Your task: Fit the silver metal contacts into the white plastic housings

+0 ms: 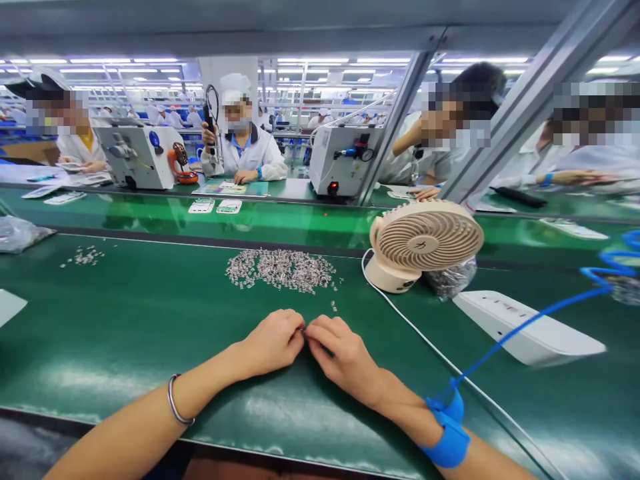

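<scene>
My left hand and my right hand meet fingertip to fingertip just above the green mat. Between their pinched fingers a tiny dark bit of a part shows, mostly hidden; its kind is too small to make out. Both hands are closed. Beyond them lies a wide pile of small silvery metal pieces, with a few strays between the pile and my hands. A metal bangle circles my left wrist, and a blue wrist strap with a coiled cord is on my right.
A beige desk fan stands right of the pile, its white cable running toward me. A white casing lies farther right. Small pieces and a plastic bag are at left. Across the green belt, several people work beside machines.
</scene>
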